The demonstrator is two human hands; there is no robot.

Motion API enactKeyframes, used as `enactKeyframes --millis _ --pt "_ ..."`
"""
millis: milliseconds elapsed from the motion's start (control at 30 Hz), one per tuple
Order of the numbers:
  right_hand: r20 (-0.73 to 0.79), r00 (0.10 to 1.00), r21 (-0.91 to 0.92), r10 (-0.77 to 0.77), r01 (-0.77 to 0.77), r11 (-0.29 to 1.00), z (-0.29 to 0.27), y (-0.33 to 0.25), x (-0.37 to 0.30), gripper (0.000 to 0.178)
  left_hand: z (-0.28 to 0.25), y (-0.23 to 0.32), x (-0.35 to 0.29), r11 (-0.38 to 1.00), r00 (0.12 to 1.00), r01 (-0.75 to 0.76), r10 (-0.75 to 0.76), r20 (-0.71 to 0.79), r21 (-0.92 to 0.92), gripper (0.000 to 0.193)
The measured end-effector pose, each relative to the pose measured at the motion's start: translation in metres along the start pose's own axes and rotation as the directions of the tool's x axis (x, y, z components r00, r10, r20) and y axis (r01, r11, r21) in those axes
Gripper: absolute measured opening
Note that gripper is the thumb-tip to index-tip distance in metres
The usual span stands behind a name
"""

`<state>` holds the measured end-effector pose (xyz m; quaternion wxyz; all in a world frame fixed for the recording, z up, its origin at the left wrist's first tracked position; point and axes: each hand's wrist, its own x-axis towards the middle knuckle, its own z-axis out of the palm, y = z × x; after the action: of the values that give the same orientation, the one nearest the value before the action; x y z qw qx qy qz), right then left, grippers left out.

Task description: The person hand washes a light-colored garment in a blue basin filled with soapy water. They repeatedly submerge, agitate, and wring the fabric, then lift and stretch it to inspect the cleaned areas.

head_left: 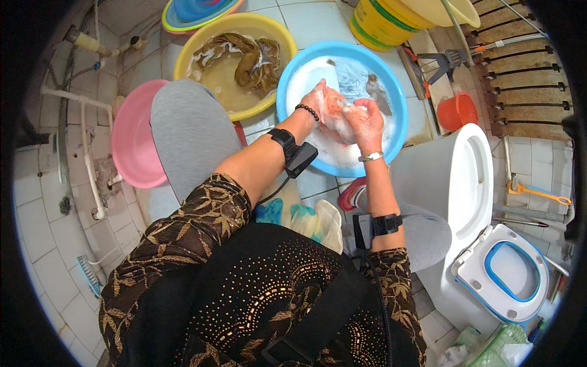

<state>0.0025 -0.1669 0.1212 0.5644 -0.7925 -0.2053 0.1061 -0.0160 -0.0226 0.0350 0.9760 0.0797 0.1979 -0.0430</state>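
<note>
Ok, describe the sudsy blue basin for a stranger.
On the tiled floor, find the yellow basin with brown cloth. The blue basin stands immediately right of it. White suds, plus left hand and right hand gripping orange-pink cloth, set it apart.

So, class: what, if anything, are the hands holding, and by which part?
The left hand and right hand grip a soapy coral cloth, bunched between them; which part of it cannot be told.
</note>
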Motion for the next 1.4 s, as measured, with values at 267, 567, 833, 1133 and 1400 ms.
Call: enactKeyframes --millis 267,567,833,1133,1400 --pt "-0.225 0.954 -0.133 0.199 -0.232 0.964 -0.021 0.094 0.017 0.022 -0.013 0.002 0.007 0.995 0.987 -0.101 0.102 -0.123 0.01 0.035" --pt "0.309 0.858 0.106 0.41 -0.459 0.882 -0.043 0.064 0.006 0.035 0.009 0.035 0.013 0.832 0.9 -0.38 0.434 -0.049 0.404 0.02" --pt "0.655 0.621 0.182 0.431 -0.683 0.707 -0.032 0.064 -0.009 0.059 0.051 0.039 -0.008 0.953 0.938 -0.281 0.249 0.24 0.11 0.024" --pt "0.554 0.704 0.624 0.445 -0.705 0.338 -0.003 0.082 -0.006 0.045 0.063 0.021 -0.014 0.973 0.902 -0.1 0.001 0.432 0.206 0.039" --pt "0.344 0.873 0.418 0.345 -0.472 0.777 -0.027 0.08 0.012 0.026 0.067 0.047 -0.016 0.79 0.846 -0.397 0.118 0.52 0.467 0.045"
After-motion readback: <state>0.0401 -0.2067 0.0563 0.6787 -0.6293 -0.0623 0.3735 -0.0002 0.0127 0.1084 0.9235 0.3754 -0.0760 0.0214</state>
